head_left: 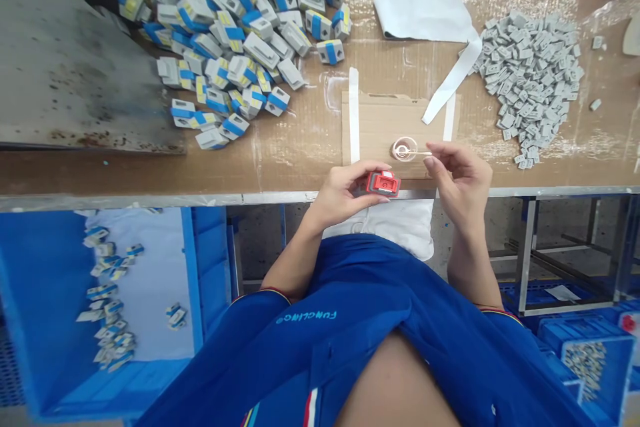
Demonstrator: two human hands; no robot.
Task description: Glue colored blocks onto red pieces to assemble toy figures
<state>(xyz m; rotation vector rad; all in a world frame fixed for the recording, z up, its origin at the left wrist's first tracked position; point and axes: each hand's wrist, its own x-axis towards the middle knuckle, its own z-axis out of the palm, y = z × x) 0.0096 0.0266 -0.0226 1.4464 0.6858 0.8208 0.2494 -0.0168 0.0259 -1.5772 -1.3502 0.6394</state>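
1. Head view: the left hand (340, 195) has its grip closed on a red plastic part (383, 183), which is held between thumb and fingers just over the front edge of the tabletop (300, 163).
2. The right hand (463, 180) pinches the thin stem of a small white wire loop (405, 149). That grip is closed too, and the loop sits above a piece of cardboard (375, 123), close to the red part but not touching it.
3. Two white strips (354, 113) lie at the sides of the cardboard.
4. Beyond the hands, at left, a heap of white plastic parts with blue bands (240, 47) lies beside a grey metal sheet (75, 60).
5. At right lies a pile of small grey pieces (530, 80). Between the two heaps is a white sheet (425, 7) with a long white band (453, 80) trailing toward the cardboard.
6. Below the tabletop, at left, a blue crate (135, 280) holds more banded parts. The person wears a blue smock (350, 320), with a white cloth (385, 227) across the lap.
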